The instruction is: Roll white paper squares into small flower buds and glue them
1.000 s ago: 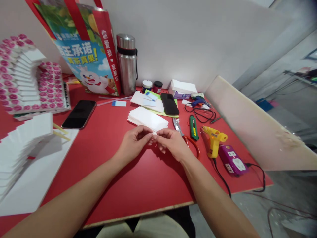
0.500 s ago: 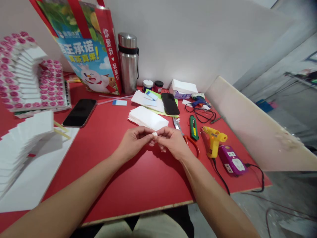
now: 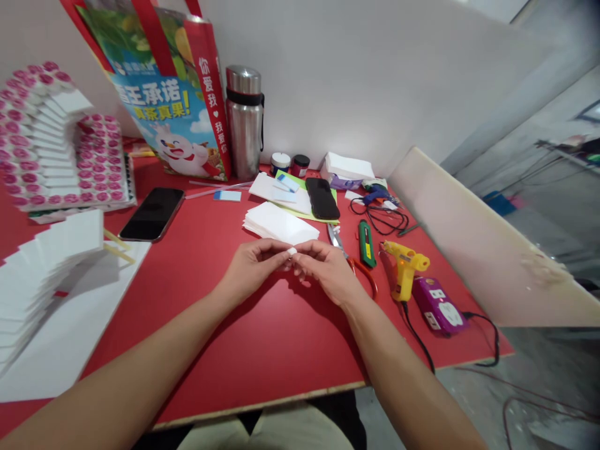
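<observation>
Between the fingertips of both hands is a small white piece (image 3: 292, 251), mostly hidden; it looks like rolled or folded paper. My left hand (image 3: 253, 267) pinches it from the left, thumb and index finger together. My right hand (image 3: 323, 265) grips its other side in the same way, the remaining fingers curled beneath. Just beyond the fingers lies a stack of white paper sheets (image 3: 279, 222). Scissors with orange handles (image 3: 363, 275) rest beside my right hand, partly covered by it.
A green cutter (image 3: 366, 244), a yellow glue gun (image 3: 405, 269) and a purple power strip (image 3: 439, 305) lie to the right. Leftward are a phone (image 3: 152, 214), fanned white pieces (image 3: 51, 269) and a pink-and-white rosette model (image 3: 28, 150). A steel flask (image 3: 244, 125) stands behind.
Both hands stay almost in place over the table. The fingers have shifted slightly around the small white piece, and less of it shows below them.
</observation>
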The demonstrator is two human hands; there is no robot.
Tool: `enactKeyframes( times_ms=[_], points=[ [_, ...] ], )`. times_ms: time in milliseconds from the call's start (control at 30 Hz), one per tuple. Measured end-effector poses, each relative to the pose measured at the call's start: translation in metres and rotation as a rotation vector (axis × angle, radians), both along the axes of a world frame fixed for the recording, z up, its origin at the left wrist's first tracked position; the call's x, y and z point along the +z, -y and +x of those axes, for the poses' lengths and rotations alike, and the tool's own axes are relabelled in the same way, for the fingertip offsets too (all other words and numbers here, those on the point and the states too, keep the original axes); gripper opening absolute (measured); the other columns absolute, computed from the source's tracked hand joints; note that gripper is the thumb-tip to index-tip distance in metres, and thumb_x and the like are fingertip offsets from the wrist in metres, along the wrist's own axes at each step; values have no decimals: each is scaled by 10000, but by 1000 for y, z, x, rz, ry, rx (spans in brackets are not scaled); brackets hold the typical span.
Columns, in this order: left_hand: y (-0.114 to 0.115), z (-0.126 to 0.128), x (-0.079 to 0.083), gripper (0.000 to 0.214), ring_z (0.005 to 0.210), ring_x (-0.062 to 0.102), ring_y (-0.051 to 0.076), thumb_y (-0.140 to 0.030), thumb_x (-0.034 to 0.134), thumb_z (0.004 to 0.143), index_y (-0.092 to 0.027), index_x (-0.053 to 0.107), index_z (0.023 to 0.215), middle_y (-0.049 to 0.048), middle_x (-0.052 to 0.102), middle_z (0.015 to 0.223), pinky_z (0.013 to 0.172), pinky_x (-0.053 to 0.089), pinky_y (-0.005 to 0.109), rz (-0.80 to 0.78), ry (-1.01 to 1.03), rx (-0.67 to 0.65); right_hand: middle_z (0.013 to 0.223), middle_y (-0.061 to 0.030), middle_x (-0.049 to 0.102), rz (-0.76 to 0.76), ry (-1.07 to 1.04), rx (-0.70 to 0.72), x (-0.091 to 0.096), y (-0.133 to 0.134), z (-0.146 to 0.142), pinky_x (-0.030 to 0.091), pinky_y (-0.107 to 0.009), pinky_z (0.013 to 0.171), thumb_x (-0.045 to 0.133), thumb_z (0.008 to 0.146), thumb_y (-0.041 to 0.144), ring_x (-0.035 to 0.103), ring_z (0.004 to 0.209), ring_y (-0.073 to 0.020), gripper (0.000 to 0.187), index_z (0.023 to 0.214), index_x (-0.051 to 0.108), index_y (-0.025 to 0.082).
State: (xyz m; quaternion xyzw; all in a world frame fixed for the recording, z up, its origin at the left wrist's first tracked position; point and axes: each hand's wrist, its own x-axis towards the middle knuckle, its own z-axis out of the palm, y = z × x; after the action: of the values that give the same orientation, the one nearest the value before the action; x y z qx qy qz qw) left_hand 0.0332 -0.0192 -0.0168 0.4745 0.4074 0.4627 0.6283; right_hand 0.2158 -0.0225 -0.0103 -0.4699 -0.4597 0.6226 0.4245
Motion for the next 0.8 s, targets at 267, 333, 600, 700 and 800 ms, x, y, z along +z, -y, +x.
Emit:
enactKeyframes(
  times_ms=[267, 333, 600, 700, 800],
  points=[
    [0, -1, 2, 333, 851, 727, 190, -351, 913, 695, -150, 817, 943, 95, 803, 938, 847, 562, 316, -74, 9, 5, 639, 15, 668, 3, 57, 7, 2, 0, -1, 459, -197, 423, 856, 706, 357, 589, 525, -104, 322, 901, 697, 156],
    [1, -2, 2, 357, 840, 726, 194, -350, 926, 674, -142, 814, 941, 98, 800, 920, 834, 563, 322, -101, -11, 3, 641, 18, 661, 1, 69, 16, 3, 0, 0, 467, -203, 429, 845, 707, 336, 583, 524, -103, 297, 893, 697, 158],
    [-1, -1, 0, 434, 815, 747, 181, -312, 973, 601, -144, 798, 961, 75, 789, 905, 880, 599, 358, -234, 94, 1, 700, -8, 687, 55, 174, 51, 6, 1, 2, 509, -211, 467, 818, 764, 371, 613, 565, -110, 279, 911, 713, 159],
    [-3, 0, 3, 485, 799, 754, 168, -269, 988, 568, -137, 801, 996, 78, 797, 913, 864, 612, 329, -317, 194, -12, 767, -6, 690, 79, 167, 68, 7, 1, 4, 498, -202, 447, 810, 786, 389, 607, 567, -101, 330, 1007, 706, 167],
    [-4, -1, 4, 528, 800, 766, 189, -239, 1003, 520, -118, 799, 991, 91, 799, 873, 857, 621, 330, -386, 250, -24, 798, 14, 661, 110, 155, 102, 7, 1, 5, 493, -204, 432, 819, 782, 377, 593, 553, -92, 390, 1092, 690, 179]
  ],
)
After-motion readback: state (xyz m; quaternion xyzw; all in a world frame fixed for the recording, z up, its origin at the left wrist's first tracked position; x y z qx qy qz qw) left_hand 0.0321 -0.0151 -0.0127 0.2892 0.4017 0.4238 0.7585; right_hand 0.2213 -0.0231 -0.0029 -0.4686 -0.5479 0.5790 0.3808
